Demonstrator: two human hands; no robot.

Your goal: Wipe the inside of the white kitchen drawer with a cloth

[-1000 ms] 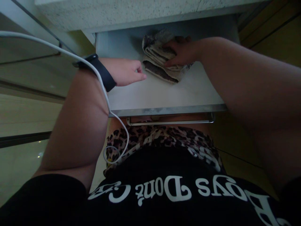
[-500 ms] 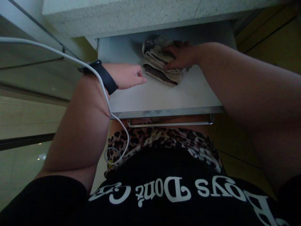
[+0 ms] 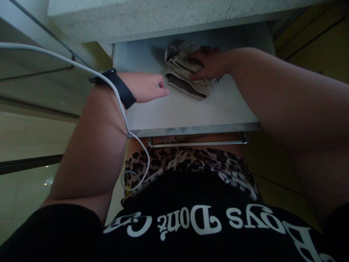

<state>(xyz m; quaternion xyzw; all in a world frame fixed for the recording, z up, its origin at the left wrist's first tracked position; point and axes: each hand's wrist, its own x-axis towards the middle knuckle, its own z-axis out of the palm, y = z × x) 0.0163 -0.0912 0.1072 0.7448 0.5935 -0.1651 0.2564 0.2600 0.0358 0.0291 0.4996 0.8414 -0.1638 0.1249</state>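
Note:
A folded cloth (image 3: 185,63), cream with dark grey patches and bands, lies in layers inside the pulled-out drawer (image 3: 191,114). My right hand (image 3: 208,63) grips its right side, thumb on the near layers; the far fingertips are partly in shadow. To the left of the cloth, my left hand (image 3: 149,87) hovers over or rests on the drawer bottom, I cannot tell which. Its fingers are curled in and the thumb points right, with nothing seen in them. A dark watch strap (image 3: 122,91) circles that wrist.
A speckled stone counter (image 3: 163,20) overhangs the back of the drawer. The drawer's metal bar handle (image 3: 196,144) is close to my body. A white cable (image 3: 120,98) runs across my left forearm and loops down by my shorts. Cabinet fronts (image 3: 313,51) stand at the right.

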